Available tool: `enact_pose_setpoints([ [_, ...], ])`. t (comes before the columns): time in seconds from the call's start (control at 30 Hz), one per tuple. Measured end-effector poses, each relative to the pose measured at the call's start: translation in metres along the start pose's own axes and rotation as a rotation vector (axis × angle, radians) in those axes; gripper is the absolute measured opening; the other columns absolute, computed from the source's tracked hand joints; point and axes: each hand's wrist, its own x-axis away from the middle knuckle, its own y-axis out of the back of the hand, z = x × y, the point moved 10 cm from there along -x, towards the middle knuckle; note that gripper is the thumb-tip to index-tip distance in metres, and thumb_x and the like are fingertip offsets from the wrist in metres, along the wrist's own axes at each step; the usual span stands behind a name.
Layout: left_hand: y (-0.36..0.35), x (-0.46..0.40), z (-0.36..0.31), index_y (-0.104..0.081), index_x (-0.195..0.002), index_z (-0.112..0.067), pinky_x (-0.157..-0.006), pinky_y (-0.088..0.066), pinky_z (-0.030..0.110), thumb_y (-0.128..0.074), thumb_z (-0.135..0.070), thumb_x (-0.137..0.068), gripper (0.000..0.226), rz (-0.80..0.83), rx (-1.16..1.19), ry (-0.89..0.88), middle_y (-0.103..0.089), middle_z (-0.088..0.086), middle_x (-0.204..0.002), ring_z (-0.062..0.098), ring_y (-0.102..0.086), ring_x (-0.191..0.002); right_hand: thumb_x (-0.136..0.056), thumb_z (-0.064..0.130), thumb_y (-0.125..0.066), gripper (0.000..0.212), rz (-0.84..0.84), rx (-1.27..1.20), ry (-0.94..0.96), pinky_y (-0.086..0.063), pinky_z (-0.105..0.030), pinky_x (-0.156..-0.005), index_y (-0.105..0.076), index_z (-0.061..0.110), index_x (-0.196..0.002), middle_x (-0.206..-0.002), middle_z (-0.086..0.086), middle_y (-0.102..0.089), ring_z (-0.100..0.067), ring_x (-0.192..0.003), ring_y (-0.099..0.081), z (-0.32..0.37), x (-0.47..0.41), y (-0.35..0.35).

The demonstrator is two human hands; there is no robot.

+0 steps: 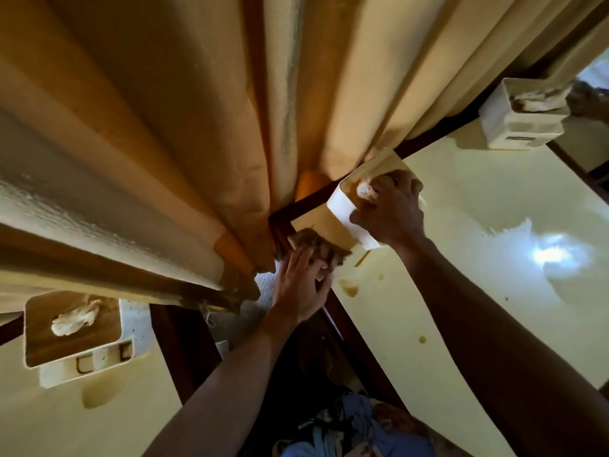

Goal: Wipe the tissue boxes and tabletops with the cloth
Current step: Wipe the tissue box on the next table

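At twelve o'clock on the cream worktop (461, 258): tissue box (346, 206), tilted and gripped by right hand (389, 209) to expose its side; left hand (303, 285) presses cloth (316, 245) there, fingers fairly straight.
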Motion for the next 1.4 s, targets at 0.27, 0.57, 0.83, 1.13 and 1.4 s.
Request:
enact_pose_setpoints([
  [0.27,0.002,-0.040,-0.011,-0.055,-0.141,-0.023,-0.121,-0.032,0.051,-0.065,-0.053,-0.091,0.059,0.108,-0.046,-0.066,-0.043,0.004,-0.156,0.030,-0.034,-0.147,-0.067,0.048,-0.082,0.066,-0.065,-0.052,-0.019,-0.050,-0.046,-0.084,-0.061,0.023,-0.125,-0.148,-0.009,-0.038,-0.037,-0.140,-0.031,-0.020,0.014,0.023],
  [0.57,0.000,0.006,0.035,-0.026,-0.154,-0.009,-0.122,-0.024,0.052,-0.062,-0.040,-0.099,0.073,0.080,0.287,0.766,-0.023,0.021,-0.159,0.040,-0.019,-0.149,-0.066,0.047,-0.084,0.070,-0.081,-0.132,-0.024,-0.056,-0.050,-0.087,-0.059,0.025,-0.128,-0.148,-0.007,-0.038,-0.037,-0.141,-0.030,-0.031,0.029,0.021],
  [0.83,-0.007,-0.011,0.046,-0.033,-0.152,-0.010,-0.114,-0.037,0.051,-0.063,-0.021,-0.093,0.067,0.157,0.185,0.696,-0.028,0.017,-0.153,0.041,-0.028,-0.141,-0.067,0.046,-0.083,0.069,-0.070,-0.168,-0.010,-0.057,-0.051,-0.084,-0.058,0.025,-0.128,-0.148,-0.006,-0.038,-0.036,-0.143,-0.029,-0.029,0.041,0.015],
  [1.13,0.046,-0.035,0.037,-0.052,-0.127,-0.015,-0.087,-0.048,0.036,-0.054,-0.027,-0.106,0.025,-0.021,0.520,0.690,-0.064,0.017,-0.130,0.040,-0.062,-0.118,-0.067,0.044,-0.081,0.065,-0.112,-0.213,-0.040,-0.053,-0.044,-0.082,-0.059,0.023,-0.124,-0.146,-0.004,-0.040,-0.031,-0.140,-0.031,-0.038,0.043,0.019],
  [1.4,0.115,-0.069,-0.019,-0.047,-0.134,-0.024,-0.087,-0.050,0.050,-0.049,-0.022,-0.106,0.028,-0.065,0.016,0.303,-0.055,0.005,-0.141,0.037,-0.062,-0.119,-0.065,0.046,-0.079,0.059,-0.152,-0.257,-0.053,-0.052,-0.041,-0.081,-0.061,0.024,-0.117,-0.145,-0.003,-0.043,-0.030,-0.138,-0.034,-0.037,0.042,0.026],
])
